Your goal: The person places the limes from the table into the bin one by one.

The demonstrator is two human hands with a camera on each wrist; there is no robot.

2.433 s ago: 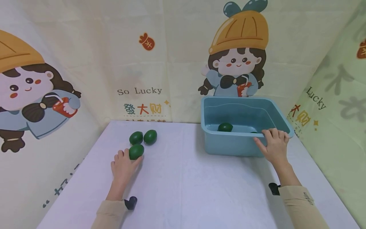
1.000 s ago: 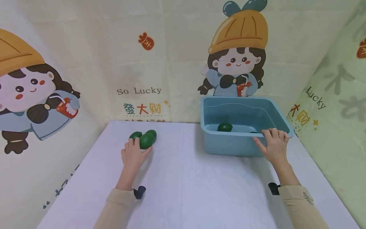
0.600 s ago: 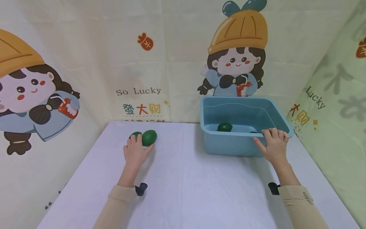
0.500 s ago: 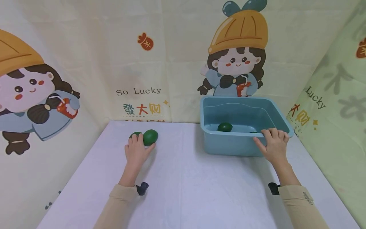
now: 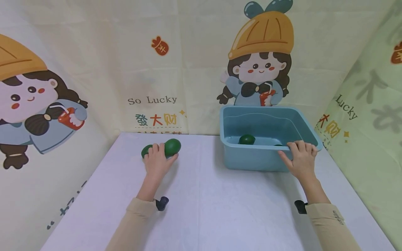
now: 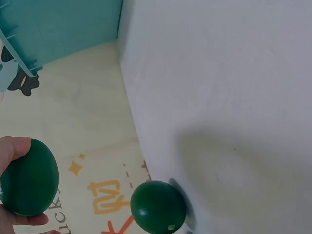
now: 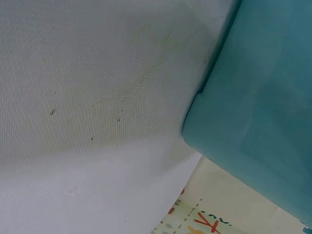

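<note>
Lifting a green fruit (image 5: 172, 147) just off the desk (image 5: 201, 209) at centre left with left hand (image 5: 156, 164) fingers curled round it, right hand (image 5: 300, 161) gripping the blue tub (image 5: 251, 158) rim at right, risking a slip from that smooth skin.

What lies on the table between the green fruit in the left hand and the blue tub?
Nothing: the head view shows bare white table between the green fruit held by the left hand and the blue tub.
</note>
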